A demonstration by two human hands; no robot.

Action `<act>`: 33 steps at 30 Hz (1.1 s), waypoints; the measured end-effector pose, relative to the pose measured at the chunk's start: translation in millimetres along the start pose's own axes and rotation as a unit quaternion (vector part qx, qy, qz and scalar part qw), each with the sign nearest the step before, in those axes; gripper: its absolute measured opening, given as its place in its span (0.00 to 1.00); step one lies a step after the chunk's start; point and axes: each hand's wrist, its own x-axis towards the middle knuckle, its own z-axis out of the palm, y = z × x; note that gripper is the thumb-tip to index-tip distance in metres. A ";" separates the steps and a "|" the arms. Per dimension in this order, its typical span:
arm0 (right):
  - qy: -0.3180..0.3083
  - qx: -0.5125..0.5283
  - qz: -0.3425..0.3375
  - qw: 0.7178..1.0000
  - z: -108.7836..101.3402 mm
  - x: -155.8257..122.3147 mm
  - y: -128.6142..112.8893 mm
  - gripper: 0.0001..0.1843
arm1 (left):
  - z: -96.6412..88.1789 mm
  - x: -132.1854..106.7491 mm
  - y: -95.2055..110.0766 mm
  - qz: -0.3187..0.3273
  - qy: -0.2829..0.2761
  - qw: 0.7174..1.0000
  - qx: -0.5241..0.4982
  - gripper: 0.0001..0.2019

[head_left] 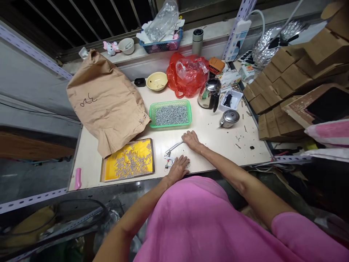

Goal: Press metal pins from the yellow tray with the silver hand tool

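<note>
On the pale table, near its front edge, stands a small metal hand press with a long thin lever. My right hand has its fingers closed around the lever's far end. My left hand lies palm down just right of the press, fingers stretched out; what is under them is hidden. To the left, a yellow-bottomed tray holds many small metal pins or tubes. A green plastic basket full of short silvery metal pieces sits beyond my hands.
A large brown paper bag leans over the tray's back edge. Behind are a cream bowl, red plastic bags and a steel kettle. A lidded metal pot stands to the right, near stacked cardboard boxes. A pink handle lies front left.
</note>
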 end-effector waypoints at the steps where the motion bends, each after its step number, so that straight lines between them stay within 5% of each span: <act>1: 0.009 -0.009 0.001 1.000 -3.6 3.9 -4.0 0.15 | -0.1 -0.1 -0.3 0.001 0.001 1.000 -0.003 0.30; 3: 0.024 -0.013 -0.044 0.999 -8.5 6.0 -19.6 0.14 | -0.2 -0.5 -1.5 0.010 0.007 1.000 -0.010 0.32; 7: 0.011 0.010 -0.240 0.971 -4.3 -2.5 -68.1 0.08 | -1.8 -13.2 -2.8 0.034 0.032 0.998 -0.044 0.25; 12: -0.004 -0.011 -0.341 0.940 13.0 1.1 -108.0 0.06 | -13.2 -66.1 -9.0 0.013 0.066 0.995 -0.072 0.15; 17: -0.012 0.001 -0.363 0.932 24.6 10.1 -116.1 0.08 | -36.2 -114.9 -50.1 -0.187 0.186 0.965 0.002 0.16; 19: 0.000 0.014 -0.348 0.938 21.2 8.8 -116.4 0.09 | -47.7 -119.5 -74.6 -0.297 0.239 0.924 0.031 0.16; 22: 0.055 0.053 -0.279 0.957 -4.7 10.1 -112.6 0.14 | -63.3 -113.0 -107.1 -0.400 0.244 0.882 0.054 0.16; 29: 0.213 0.059 0.066 0.973 -104.3 28.3 -86.4 0.15 | -75.2 -89.6 -140.7 -0.451 0.163 0.871 0.108 0.17; 33: 0.157 0.069 0.077 0.982 -83.2 3.9 -86.2 0.20 | -79.3 -84.4 -152.6 -0.417 0.123 0.889 0.145 0.15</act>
